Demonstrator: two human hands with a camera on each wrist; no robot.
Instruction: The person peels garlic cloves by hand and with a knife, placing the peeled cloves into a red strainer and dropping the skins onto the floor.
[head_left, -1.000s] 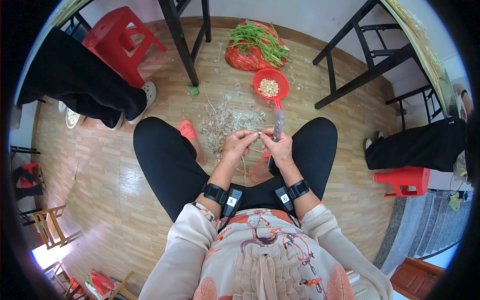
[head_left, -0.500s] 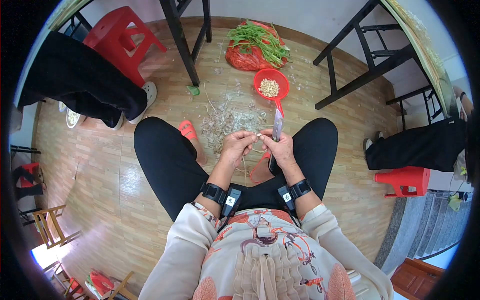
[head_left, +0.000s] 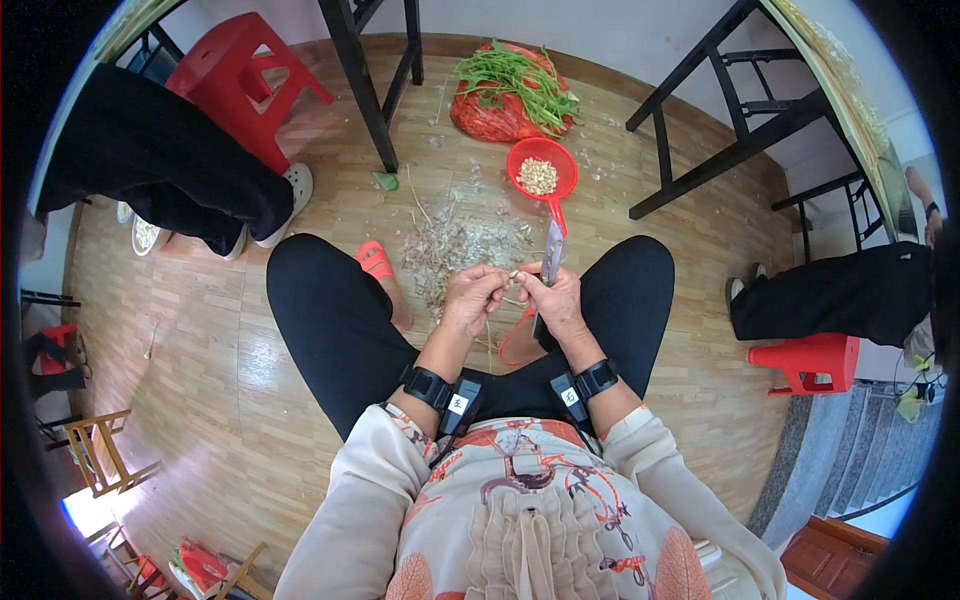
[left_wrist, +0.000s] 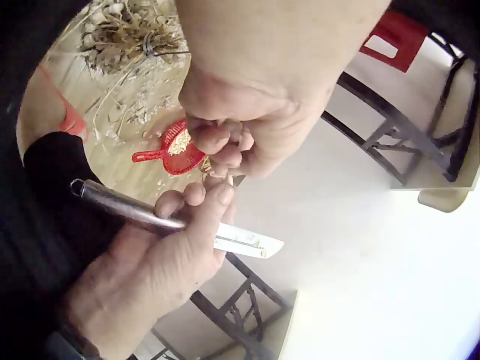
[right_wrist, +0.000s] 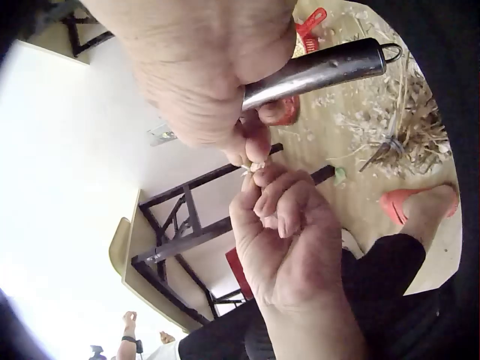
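Observation:
Both hands meet in front of the lap, fingertips together on a small pale garlic clove [head_left: 515, 274]. My left hand [head_left: 471, 298] pinches it between thumb and curled fingers. From the other side the thumb and forefinger of my right hand [head_left: 556, 302] touch the clove. That hand also grips a knife [left_wrist: 135, 206] by its dark metal handle, with the blade [left_wrist: 251, 241] pointing away beyond the fingers. Bits of papery skin show at the clove [right_wrist: 257, 166] in the right wrist view; fingers partly hide it.
A red strainer [head_left: 568, 172] of peeled cloves stands on the floor ahead. Behind it sits a red mesh bag [head_left: 480, 115] topped with green stems [head_left: 510, 85]. Dry garlic stalks and skins [head_left: 450, 250] lie between the feet. Table legs [head_left: 375, 100] and a red stool [head_left: 225, 80] stand beyond.
Both hands stay together and shift only slightly. The left fingers curl in more, the clove drops a little toward the lap, and the knife tilts slightly with the right hand.

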